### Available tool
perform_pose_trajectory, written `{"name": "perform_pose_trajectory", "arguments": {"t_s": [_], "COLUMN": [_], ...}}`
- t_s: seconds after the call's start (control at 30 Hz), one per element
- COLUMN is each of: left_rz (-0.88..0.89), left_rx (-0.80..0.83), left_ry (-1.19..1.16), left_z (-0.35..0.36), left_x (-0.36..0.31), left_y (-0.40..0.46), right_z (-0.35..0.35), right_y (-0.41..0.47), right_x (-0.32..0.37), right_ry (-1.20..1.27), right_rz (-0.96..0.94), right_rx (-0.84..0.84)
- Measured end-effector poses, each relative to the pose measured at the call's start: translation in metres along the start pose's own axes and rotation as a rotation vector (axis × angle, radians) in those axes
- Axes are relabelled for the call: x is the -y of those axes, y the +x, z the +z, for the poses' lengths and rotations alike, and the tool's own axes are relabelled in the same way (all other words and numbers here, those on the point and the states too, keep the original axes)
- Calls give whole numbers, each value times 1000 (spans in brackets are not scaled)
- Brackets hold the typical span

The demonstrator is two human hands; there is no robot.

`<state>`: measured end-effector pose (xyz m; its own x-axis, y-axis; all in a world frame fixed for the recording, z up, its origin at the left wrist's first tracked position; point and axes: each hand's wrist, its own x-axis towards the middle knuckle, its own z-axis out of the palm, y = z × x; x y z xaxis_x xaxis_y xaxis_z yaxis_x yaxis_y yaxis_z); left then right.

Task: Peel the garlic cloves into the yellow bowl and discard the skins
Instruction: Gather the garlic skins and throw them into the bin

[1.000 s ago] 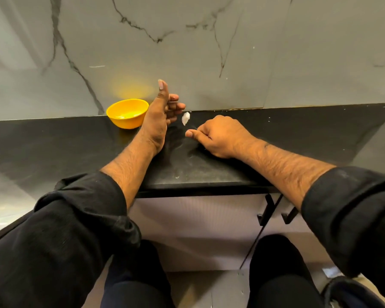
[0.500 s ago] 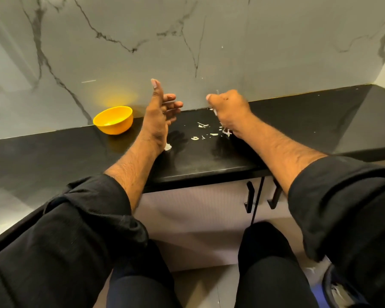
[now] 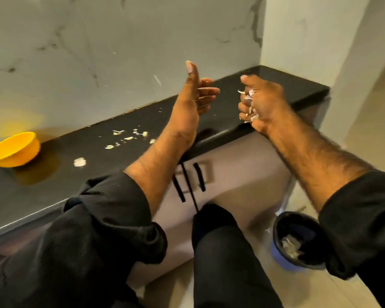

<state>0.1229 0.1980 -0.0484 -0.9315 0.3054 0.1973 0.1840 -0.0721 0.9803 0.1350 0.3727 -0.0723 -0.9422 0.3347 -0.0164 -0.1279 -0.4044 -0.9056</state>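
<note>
A bunch of papery garlic skins (image 3: 250, 108) is clenched in the right hand (image 3: 262, 105), fingers curled tight around them, white flakes poking out between the knuckles. This fist is raised in the air in front of the black counter (image 3: 53, 185), near its right end. The left hand (image 3: 192, 101) is raised just beside it, apart from it, thumb pointing straight up, fingers loosely bent and holding nothing. More skin scraps (image 3: 125, 137) lie scattered on the counter near its back edge, with one larger white piece (image 3: 79, 162) toward the left. The yellow bowl (image 3: 15, 150) sits at the counter's far left. On the floor at lower right stands a bin (image 3: 298, 241) with skins inside.
</note>
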Motion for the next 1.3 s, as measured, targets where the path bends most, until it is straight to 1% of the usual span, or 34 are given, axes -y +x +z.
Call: {"name": "perform_pose_trajectory", "arguments": {"t_s": [0.13,0.27,0.4,0.5,0.63,0.7,0.83,0.93,1.03,1.1,1.2,1.23,1.3], "left_rz": [-29,-135,-270,-374,-547,-623,-702,-749,-788,-804,-812,-805,-781], "left_rx": [210,329,339,336,317,327,398,408,396,363,380,393,396], "left_ry": [-50,-35,7,109,180,231,285,339,373,374,398,404,386], "left_z": [89,151,188,203,217,222,221,215,206,203,205,207,207], "left_x": [34,80,134,184,259,288,327,351,364,367,364,361,359], "left_y": [-25,-38,-41,-42,-43,-40,-42,-42,-36,-32,-33,-35,-39], "right_z": [-88,-169,-227,-271,-322,-338,-362,-397,-432,-440,-437,-436,-434], "right_y": [-32,-59,-66,-65,-64,-63,-60,-53,-49,-49,-47,-47,-45], "right_x": [5,-11,-53,-107,-199,-233,-277,-330,-370,-381,-383,-383,-384], "right_ry": [8,-22,-61,-136,-393,-497,-655,-688,-820,-884,-981,-1019,-1066], "right_rz": [-26,-6,69,155,309,380,555,609,679,676,679,689,725], "right_rx": [-125,-350,-505,-588,-687,-750,-716,-628,-527,-533,-635,-632,-524]}}
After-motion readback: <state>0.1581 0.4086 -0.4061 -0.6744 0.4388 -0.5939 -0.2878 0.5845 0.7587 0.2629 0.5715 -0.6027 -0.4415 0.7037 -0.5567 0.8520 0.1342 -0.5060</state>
